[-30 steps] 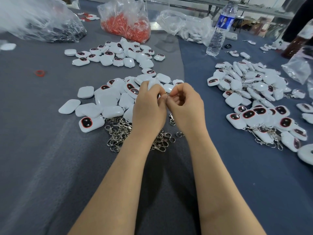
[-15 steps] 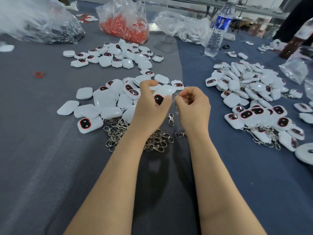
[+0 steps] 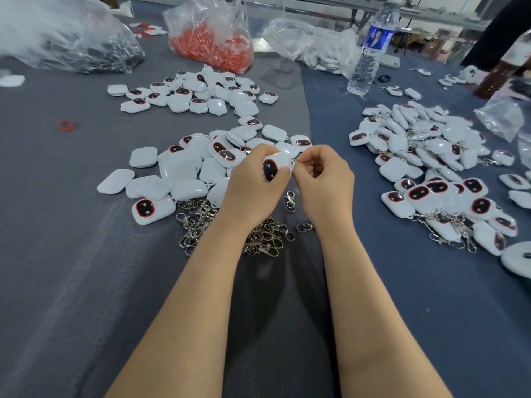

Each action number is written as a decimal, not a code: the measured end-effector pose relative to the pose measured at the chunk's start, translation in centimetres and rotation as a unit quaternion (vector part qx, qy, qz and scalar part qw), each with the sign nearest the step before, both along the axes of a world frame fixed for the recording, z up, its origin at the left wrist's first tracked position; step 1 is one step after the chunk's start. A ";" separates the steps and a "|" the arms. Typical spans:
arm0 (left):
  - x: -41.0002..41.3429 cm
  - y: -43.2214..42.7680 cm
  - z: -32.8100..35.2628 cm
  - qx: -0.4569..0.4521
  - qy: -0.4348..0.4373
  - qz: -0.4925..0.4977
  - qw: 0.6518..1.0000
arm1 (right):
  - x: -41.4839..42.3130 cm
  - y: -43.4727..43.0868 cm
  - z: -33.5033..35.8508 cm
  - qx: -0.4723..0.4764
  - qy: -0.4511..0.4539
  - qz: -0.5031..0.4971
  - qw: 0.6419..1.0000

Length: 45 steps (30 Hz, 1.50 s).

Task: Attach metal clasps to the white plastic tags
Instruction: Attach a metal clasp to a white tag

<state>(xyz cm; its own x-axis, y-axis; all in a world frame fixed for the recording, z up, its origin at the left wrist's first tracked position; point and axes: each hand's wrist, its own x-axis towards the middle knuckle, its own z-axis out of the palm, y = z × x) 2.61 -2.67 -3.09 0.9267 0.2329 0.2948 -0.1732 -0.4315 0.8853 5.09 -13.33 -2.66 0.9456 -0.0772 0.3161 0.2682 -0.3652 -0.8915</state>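
My left hand (image 3: 253, 182) grips a white plastic tag (image 3: 275, 165) with a dark, red-rimmed oval window facing me. My right hand (image 3: 324, 179) pinches the tag's right edge with thumb and forefinger; a metal clasp (image 3: 290, 199) hangs just below, between my two hands. Whether the clasp's ring is through the tag's loop is hidden by my fingers. A heap of loose metal clasps (image 3: 258, 237) lies on the cloth under my wrists. Loose white tags (image 3: 178, 173) are piled to the left of my hands.
Tags with clasps fitted lie in a pile at the right (image 3: 425, 168). Another group of tags (image 3: 201, 93) lies further back. Plastic bags with red parts (image 3: 212, 44), dark parts (image 3: 86, 50) and white parts (image 3: 313, 47) stand at the back, beside a water bottle (image 3: 367, 53).
My hands have parted slightly and turned the tag, so its dark window now faces me. The clasp hangs down between them.
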 end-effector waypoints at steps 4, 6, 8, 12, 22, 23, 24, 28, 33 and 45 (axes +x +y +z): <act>0.2 0.1 -0.1 0.024 -0.008 0.017 1.000 | 0.0 0.1 -0.1 -0.011 0.000 0.002 1.000; 0.2 0.0 -0.2 0.041 -0.012 0.025 0.999 | 0.0 0.2 -0.1 -0.016 -0.001 0.003 1.000; 0.1 -0.1 -0.2 0.053 -0.018 0.029 0.998 | 0.0 0.3 -0.2 -0.021 -0.001 0.003 1.000; -0.1 -0.2 0.0 0.042 -0.031 0.043 0.998 | 0.0 0.5 -0.2 -0.024 -0.001 0.007 1.000; -0.2 0.1 -0.6 0.176 -0.022 0.035 0.984 | 0.3 0.6 -0.8 -0.177 0.014 0.038 0.983; -0.1 0.2 -0.7 0.181 -0.029 0.031 0.983 | 0.3 0.5 -0.8 -0.177 0.011 0.038 0.983; -0.1 0.2 -0.7 0.164 -0.034 0.027 0.986 | 0.2 0.5 -0.7 -0.167 0.003 0.040 0.985; 0.2 0.4 -0.1 -0.045 0.000 0.024 0.999 | -0.2 0.5 -0.1 -0.055 -0.023 0.069 0.996; 0.1 0.6 1.0 -0.393 0.108 -0.028 0.913 | -0.1 0.5 0.3 0.017 -0.003 0.089 0.996; 0.1 0.8 1.1 -0.357 0.126 -0.001 0.926 | -0.4 0.4 0.0 -0.094 -0.061 0.087 0.990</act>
<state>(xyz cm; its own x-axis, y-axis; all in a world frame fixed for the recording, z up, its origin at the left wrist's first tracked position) 2.73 -1.84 -2.02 0.9459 0.2833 -0.1581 0.0765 0.2789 0.9573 4.74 -12.92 -2.68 0.8933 0.1540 0.4223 0.4431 -0.4600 -0.7695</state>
